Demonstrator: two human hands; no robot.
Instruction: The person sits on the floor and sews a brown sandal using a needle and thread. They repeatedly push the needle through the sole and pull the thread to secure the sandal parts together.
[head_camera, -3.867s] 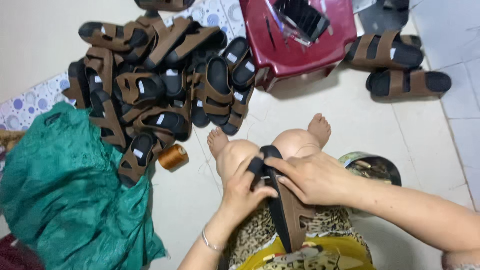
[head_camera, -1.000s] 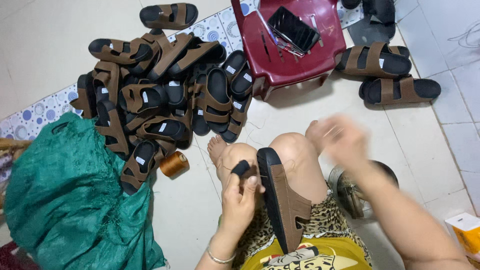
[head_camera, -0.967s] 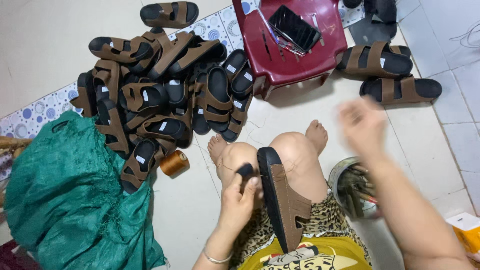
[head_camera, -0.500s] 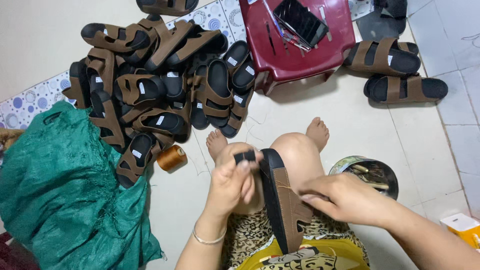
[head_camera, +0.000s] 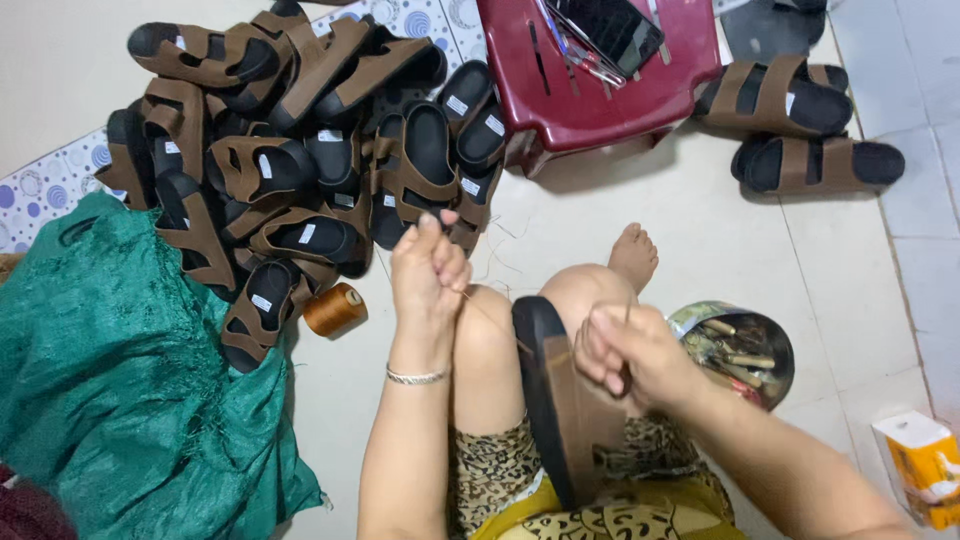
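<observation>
a yellow and white carton (head_camera: 925, 467) stands on the floor, right of my right hand (head_camera: 628, 352). a round tin (head_camera: 738, 345) of small tools sits just beside that hand. left hand (head_camera: 430, 266) is raised, fingers pinched together on a thin thread (head_camera: 487, 312). right fingers are curled shut against the brown sandal (head_camera: 560, 410) on my lap.

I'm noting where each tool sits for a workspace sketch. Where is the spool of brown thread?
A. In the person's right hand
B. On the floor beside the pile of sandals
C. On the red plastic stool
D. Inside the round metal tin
B: the spool of brown thread lies on the floor at the lower edge of the pile of sandals, next to the green sack.
</observation>
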